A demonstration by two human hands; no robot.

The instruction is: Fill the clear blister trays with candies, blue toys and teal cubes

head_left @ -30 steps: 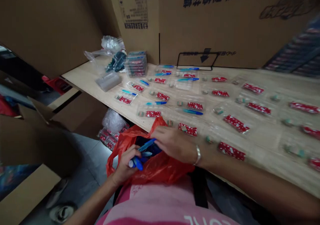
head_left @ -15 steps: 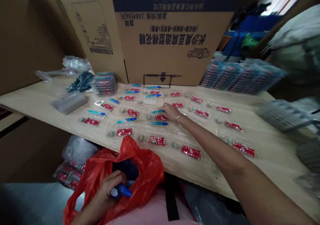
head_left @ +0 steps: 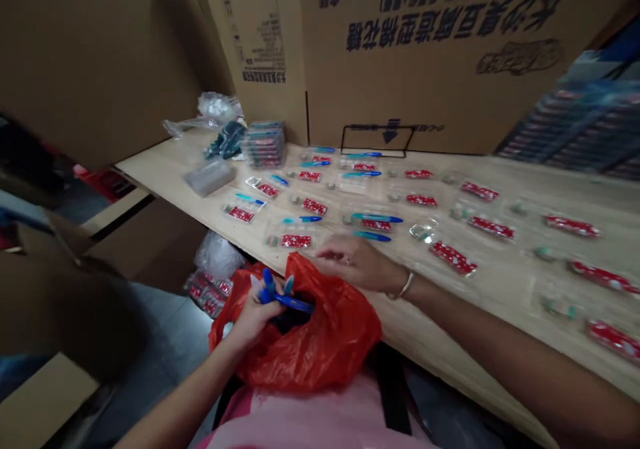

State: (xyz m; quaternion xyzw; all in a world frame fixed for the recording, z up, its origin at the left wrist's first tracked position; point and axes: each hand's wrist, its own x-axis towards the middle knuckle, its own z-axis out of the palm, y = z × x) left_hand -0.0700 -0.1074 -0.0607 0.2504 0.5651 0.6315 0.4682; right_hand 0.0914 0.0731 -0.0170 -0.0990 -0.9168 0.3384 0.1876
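Note:
My left hand (head_left: 263,312) is closed around several blue pens (head_left: 286,299), which stick up over the mouth of a red plastic bag (head_left: 320,332) on my lap. Just above the bag's right rim, by the table edge, is my right hand (head_left: 363,262). Its fingers are loosely bent and apart, and no object shows in them. Beyond it, a blue pen (head_left: 377,218) lies across a clear tray with a red patterned sachet (head_left: 376,226). Another pen (head_left: 371,236) lies close by. Further left, a pen (head_left: 302,220) rests above a red sachet (head_left: 296,240).
Rows of clear trays with red sachets (head_left: 453,257) cover the wooden table (head_left: 400,316). A large cardboard box (head_left: 425,96) stands behind. Stacked packs (head_left: 265,144) and clear plastic (head_left: 210,176) sit at the left, with more stacks (head_left: 575,129) at the right.
My right hand has come back from the trays to the bag, leaving a pen on a tray. My left hand has lifted the pens higher above the bag. The view has turned left.

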